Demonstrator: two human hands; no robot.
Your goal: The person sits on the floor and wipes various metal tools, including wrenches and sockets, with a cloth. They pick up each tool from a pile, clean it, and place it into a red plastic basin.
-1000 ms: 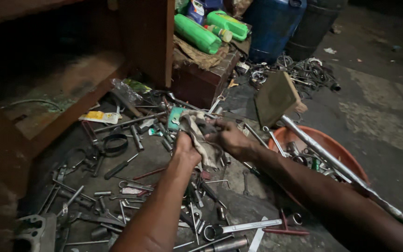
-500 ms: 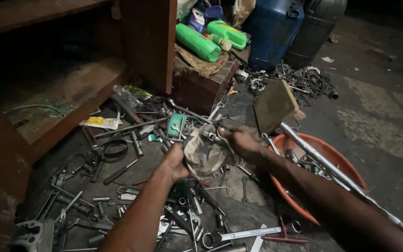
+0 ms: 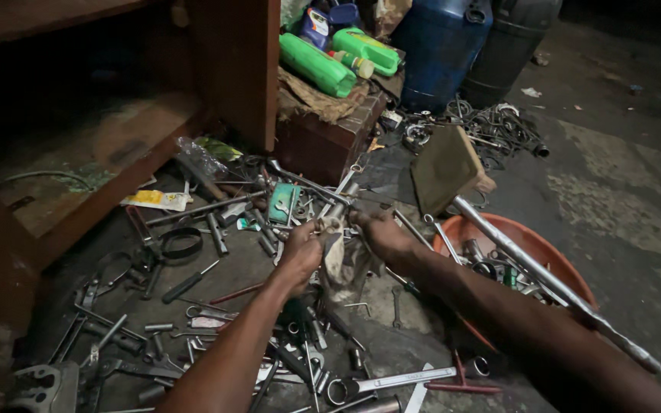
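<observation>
left hand (image 3: 300, 252): closed on the left edge of a dirty rag (image 3: 340, 256), fingers curled in, thumb up.
right hand (image 3: 380, 233): closed too, pinching the rag's upper right edge; a small metal part (image 3: 336, 210) sits at the fingertips, and I cannot tell whether it is gripped or just lying behind them.
rag: bunched between both hands, hanging down below them, above the floor clutter.
metal part: pale steel, short and tube-like, just above the gap between the hands.
below the hands: loose sockets, bits and spanners on the dark floor (image 3: 636, 191); one ring spanner (image 3: 392, 380) lies near the lower edge, under the right forearm.
left of the left hand: a black ring clamp (image 3: 180, 243), long steel rods, a screwdriver, a yellow-and-white packet (image 3: 156, 199).
just above the left hand: a small teal box (image 3: 283, 203) lying among the tools.
right of the right hand: an orange basin (image 3: 556, 264) holding metal parts, touching the right forearm's far side; a long steel bar (image 3: 545, 279) lies across it, its end by a tilted flat block (image 3: 444, 170).
far above the hands: green bottles (image 3: 323, 61) on a dark wooden box (image 3: 323, 145), a blue drum (image 3: 441, 42), a tangle of wire and rings (image 3: 491, 126).
far left: wooden shelf unit (image 3: 101, 115), lower shelf dusty.
</observation>
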